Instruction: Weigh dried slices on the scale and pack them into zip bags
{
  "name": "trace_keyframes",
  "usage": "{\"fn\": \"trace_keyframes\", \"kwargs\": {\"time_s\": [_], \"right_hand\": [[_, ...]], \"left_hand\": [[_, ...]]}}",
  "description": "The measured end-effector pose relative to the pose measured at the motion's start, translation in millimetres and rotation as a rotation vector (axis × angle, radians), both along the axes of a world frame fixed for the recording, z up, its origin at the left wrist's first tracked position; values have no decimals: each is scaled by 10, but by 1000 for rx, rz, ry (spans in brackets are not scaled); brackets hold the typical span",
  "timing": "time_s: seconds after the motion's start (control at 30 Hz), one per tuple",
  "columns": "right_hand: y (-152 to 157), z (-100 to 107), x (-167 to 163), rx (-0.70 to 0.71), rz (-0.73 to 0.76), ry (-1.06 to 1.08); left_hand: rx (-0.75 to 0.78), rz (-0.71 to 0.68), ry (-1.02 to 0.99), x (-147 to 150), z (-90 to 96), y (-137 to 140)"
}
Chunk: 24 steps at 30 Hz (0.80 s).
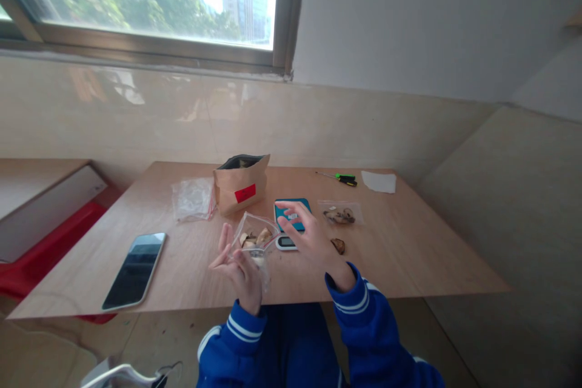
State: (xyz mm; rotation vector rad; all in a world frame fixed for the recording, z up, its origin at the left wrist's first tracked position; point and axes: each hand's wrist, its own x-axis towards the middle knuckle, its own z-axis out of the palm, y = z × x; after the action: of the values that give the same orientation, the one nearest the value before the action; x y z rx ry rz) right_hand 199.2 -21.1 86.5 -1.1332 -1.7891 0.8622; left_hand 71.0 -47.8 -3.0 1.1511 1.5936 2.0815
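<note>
My left hand (239,267) is at the near side of a clear zip bag (248,222), its fingers stretched and apart. Pale, brown-edged dried pieces (255,237) lie in that bag, which has a red seal line; whether my fingers touch the plastic is hard to see. Above a small digital scale with a teal top (300,201) and a white display end (285,243) hovers my right hand (309,236), fingers spread and holding nothing. It partly hides the scale. Just right of my right wrist is a single dark brown dried piece (337,246).
A brown paper pouch (240,188) with a red label stands open behind. Flat clear bags (193,199) and a phone (136,270) lie left. Rightward are a filled zip bag (341,214), screwdrivers (343,178) and white paper (379,182). Wall and window rise behind the table.
</note>
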Motion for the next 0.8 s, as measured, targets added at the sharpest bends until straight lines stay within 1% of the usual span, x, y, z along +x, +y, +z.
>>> {"fn": "trace_keyframes", "kwargs": {"time_s": [0.07,0.13,0.2,0.23,0.3,0.33,0.37,0.43,0.47,0.5,0.57,0.63,0.67,0.8], "right_hand": [[-152,-186,-11,-109,-58,13],[-286,-378,-72,-211,-62,85],[-372,-511,-146,-244,-101,207],[-397,-543,-173,-237,-128,275],[-422,-540,-184,-197,-150,397],[-430,-514,-165,-171,-143,442],[-439,-479,-133,-147,-134,475],[-466,-405,-47,-133,-133,508],[-484,-373,-3,-146,-130,512],[-502,-347,36,-172,-114,512],[-533,-316,93,-240,-41,506],[-539,-316,124,-278,6,507],[-531,-328,135,-284,-5,513],[-462,-422,198,-313,-132,515]], "left_hand": [[-21,15,5,10,19,-19],[18,-9,-9,57,35,-51],[100,-87,-30,109,32,-92],[137,-164,-40,122,24,-111],[175,-316,-45,98,10,-132],[167,-344,-36,58,12,-132],[140,-332,-22,2,24,-125],[49,-259,-6,-136,73,-92],[-2,-269,-22,-206,107,-72],[-46,-323,-61,-268,141,-53],[-111,-474,-152,-357,201,-31],[-143,-555,-213,-389,241,-38],[-147,-558,-235,-387,254,-53],[-118,-521,-322,-328,296,-156]]}}
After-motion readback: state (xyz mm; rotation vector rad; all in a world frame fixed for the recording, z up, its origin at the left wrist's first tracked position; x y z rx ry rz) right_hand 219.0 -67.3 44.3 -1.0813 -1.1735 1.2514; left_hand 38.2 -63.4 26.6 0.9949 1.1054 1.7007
